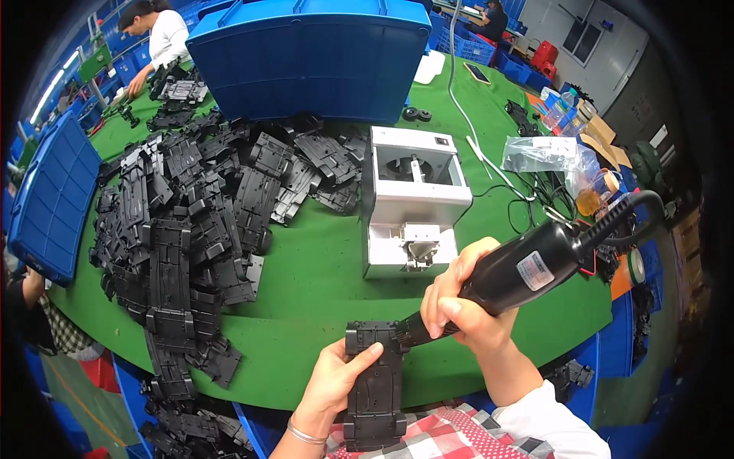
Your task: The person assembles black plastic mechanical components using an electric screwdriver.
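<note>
Currently, black chassis [375, 390] clasped in left fingers [362, 360]; right fingers [442, 297] wrap corded tool [501, 277].

Your station comprises a broad, green-covered table [306, 264] above a green floor [619, 402] with a yellow line [84, 408] to your left, bright white tube lights [55, 86] at upper left and, far right, red plastic stools [544, 56] near a pale wall [547, 24] with a dark-paned window [586, 40].
</note>
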Demonstrator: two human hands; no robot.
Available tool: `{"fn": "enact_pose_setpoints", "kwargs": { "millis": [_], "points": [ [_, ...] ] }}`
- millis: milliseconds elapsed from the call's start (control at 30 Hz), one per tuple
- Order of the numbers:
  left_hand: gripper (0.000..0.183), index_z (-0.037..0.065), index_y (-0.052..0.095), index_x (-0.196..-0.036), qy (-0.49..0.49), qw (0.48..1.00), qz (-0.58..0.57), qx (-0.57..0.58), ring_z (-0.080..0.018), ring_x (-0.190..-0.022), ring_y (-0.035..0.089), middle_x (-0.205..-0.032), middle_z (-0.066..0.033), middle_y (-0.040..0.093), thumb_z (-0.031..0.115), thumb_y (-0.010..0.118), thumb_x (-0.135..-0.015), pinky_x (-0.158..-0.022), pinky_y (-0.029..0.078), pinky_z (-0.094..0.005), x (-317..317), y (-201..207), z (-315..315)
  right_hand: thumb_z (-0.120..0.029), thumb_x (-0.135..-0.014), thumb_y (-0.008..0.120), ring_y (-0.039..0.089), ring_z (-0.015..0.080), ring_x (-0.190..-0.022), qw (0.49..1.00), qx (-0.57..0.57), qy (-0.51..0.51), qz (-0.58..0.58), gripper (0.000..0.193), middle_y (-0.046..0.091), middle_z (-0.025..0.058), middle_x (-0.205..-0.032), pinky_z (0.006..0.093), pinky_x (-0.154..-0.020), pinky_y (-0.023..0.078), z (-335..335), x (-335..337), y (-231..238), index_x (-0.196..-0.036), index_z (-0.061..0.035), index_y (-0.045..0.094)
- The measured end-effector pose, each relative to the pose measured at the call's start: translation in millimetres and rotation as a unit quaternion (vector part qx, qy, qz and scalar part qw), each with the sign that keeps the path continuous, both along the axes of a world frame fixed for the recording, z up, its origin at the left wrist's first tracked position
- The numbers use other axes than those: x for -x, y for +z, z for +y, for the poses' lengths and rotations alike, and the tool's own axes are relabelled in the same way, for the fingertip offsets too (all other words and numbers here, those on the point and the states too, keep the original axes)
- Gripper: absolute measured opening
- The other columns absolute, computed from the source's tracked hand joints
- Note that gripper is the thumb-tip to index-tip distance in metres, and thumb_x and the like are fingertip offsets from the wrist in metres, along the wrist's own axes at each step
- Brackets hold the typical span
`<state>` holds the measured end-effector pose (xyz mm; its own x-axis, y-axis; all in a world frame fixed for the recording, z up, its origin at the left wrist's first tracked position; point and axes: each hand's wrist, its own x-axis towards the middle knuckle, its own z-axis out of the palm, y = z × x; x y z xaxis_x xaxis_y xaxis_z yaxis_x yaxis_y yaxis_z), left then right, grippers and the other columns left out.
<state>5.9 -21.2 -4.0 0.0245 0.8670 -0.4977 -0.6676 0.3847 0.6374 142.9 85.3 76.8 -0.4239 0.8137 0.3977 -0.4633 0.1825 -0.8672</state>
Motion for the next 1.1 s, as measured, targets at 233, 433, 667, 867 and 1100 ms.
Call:
{"fn": "enact_pose_setpoints", "kwargs": {
  "millis": [233,433,667,867,1100],
  "points": [
    [0.024,-0.005,0.057,-0.102,-0.003,1.0,-0.002,0.001,-0.0125,-0.076,0.061,-0.092,-0.0087,0.063,0.007,0.063,-0.083,-0.067,0.052,-0.0263,-0.6,-0.3,-0.8,0.001,-0.075,0.057,0.045,0.018,-0.039,1.0,-0.012,-0.002,0.019,0.03,0.047,0.0092,-0.055,0.0312,-0.039,0.041,-0.1,-1.2,5.7,-0.093,-0.0055,0.035],
    [0.023,-0.005,0.056,-0.104,-0.03,0.999,-0.018,0.009,-0.0136,-0.077,0.062,-0.093,-0.0095,0.063,0.008,0.061,-0.085,-0.069,0.052,-0.027,-7.5,-2.1,-2.9,0.005,-0.075,0.054,0.054,0.0168,-0.051,0.908,-0.237,-0.247,0.241,0.028,0.054,0.0059,-0.064,0.0279,-0.052,0.047,63.1,13.5,57.2,-0.098,-0.0047,0.041],
    [0.024,-0.008,0.055,-0.103,0.001,0.999,-0.032,0.009,-0.0226,-0.078,0.065,-0.094,-0.0167,0.063,0.009,0.057,-0.086,-0.07,0.055,-0.0333,-4.7,-11.2,-9.1,0.004,-0.077,0.051,0.054,0.0162,-0.053,0.941,-0.215,-0.21,0.154,0.024,0.052,0.0076,-0.063,0.0306,-0.055,0.048,71.0,-9.1,51.6,-0.097,-0.0015,0.042],
    [0.022,-0.005,0.056,-0.103,-0.01,1.0,-0.001,0.01,-0.016,-0.078,0.063,-0.092,-0.0107,0.064,0.009,0.058,-0.086,-0.069,0.053,-0.0283,-1.8,-7.9,0.0,0.01,-0.073,0.055,0.056,0.0144,-0.054,0.977,-0.143,-0.159,0.016,0.033,0.053,0.0071,-0.066,0.0274,-0.051,0.049,49.3,-2.2,17.4,-0.101,-0.0017,0.04],
    [0.022,-0.005,0.056,-0.104,0.007,1.0,0.023,0.013,-0.0136,-0.078,0.061,-0.093,-0.0098,0.063,0.007,0.058,-0.086,-0.069,0.051,-0.0266,-1.2,-7.0,0.9,0.009,-0.075,0.054,0.055,0.0157,-0.051,0.982,-0.106,-0.106,-0.113,0.027,0.053,0.009,-0.064,0.0284,-0.049,0.048,61.6,16.6,18.6,-0.095,-0.0011,0.038]
  ]
}}
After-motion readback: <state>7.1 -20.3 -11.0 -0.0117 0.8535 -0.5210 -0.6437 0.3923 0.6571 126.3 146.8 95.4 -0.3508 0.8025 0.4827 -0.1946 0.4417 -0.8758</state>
